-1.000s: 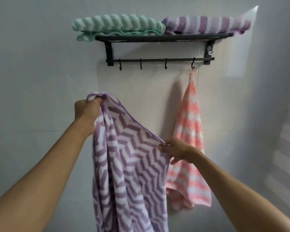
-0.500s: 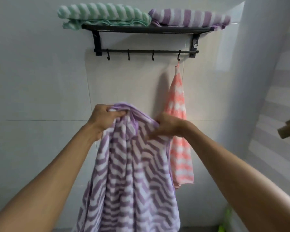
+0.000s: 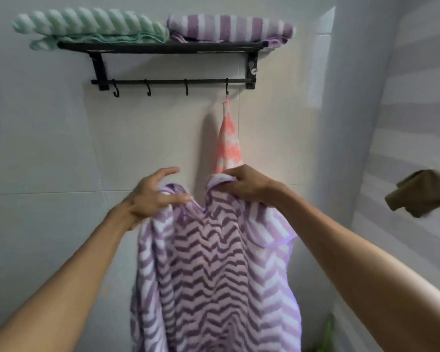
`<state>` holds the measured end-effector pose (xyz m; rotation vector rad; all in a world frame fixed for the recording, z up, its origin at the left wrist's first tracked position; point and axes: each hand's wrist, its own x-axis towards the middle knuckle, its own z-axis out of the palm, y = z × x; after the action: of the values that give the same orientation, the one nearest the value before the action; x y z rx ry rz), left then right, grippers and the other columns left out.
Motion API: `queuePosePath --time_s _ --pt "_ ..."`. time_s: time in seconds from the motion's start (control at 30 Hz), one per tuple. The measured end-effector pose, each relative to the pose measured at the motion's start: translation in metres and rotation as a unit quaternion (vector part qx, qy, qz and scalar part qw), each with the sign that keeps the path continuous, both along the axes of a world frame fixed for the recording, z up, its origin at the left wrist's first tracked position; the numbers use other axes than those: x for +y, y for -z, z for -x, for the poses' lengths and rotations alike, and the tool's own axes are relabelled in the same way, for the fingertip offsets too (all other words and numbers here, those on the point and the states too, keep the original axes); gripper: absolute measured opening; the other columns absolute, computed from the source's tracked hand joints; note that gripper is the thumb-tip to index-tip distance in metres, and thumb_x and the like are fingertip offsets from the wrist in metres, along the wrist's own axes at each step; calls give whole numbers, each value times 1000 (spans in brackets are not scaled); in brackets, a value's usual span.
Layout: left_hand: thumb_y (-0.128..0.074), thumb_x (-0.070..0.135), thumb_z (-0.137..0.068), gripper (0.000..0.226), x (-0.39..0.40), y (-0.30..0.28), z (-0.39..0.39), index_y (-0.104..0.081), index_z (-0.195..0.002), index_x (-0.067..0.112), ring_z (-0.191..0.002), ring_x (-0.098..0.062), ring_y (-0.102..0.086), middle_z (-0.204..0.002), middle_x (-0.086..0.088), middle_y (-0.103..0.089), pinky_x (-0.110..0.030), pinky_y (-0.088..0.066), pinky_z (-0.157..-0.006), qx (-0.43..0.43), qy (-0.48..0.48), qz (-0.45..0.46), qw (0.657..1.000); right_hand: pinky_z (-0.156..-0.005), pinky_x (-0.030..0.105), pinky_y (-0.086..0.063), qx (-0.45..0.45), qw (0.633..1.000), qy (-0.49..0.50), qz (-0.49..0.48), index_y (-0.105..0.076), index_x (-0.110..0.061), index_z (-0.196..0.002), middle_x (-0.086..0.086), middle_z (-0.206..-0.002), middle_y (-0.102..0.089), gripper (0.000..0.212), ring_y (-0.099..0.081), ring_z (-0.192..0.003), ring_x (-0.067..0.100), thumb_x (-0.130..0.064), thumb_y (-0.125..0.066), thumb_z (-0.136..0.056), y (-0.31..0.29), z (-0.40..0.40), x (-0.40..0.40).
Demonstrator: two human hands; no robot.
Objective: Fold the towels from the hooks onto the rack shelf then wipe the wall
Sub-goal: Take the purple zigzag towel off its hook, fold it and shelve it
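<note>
Below the black rack shelf [image 3: 160, 47], the purple chevron towel [image 3: 214, 270] hangs in front of the wall [image 3: 48, 148], its top edge held up. The right hand [image 3: 249, 185] pinches one corner; the left hand [image 3: 154, 196] rests on the other, fingers spread, its grip unclear. A pink towel [image 3: 228, 148] hangs from the rightmost hook [image 3: 227, 88] just behind.
</note>
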<state>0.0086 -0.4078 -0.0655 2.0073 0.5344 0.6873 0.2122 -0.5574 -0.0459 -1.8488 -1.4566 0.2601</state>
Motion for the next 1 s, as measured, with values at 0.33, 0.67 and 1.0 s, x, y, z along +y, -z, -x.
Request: queuePosePath --time_s 0.33,0.67,1.0 --pt "-69 13 -88 14 -16 19 -48 -77 -77 11 -72 -21 -64 -77 -10 -71 -32 -50 -72 -76 -128 57 987 -82 42 -60 -105 971 11 213 -78 -11 -101 9 -100 -75 28 -69 -90 25 -24 -79 -76 -10 -42 -21" --pt "-80 47 -79 51 17 36 -14 -45 -50 23 -53 -16 -42 -50 5 -45 -26 -32 -55 -48 -227 104 967 -92 49 -59 270 959 -22 -78 -75 -3 -107 20 -105 -76 23 -73 -99 36 -22 -69 -95 20 -46 -13" --pt "-58 37 -99 17 18 15 -6 -74 -99 32 -86 -7 -73 -91 11 -78 -32 -59 -86 -72 -21 1 997 -91 47 -58 83 984 -121 -103 -65 6 -108 28 -108 -69 26 -69 -100 40 -18 -54 -104 -46 28 49"
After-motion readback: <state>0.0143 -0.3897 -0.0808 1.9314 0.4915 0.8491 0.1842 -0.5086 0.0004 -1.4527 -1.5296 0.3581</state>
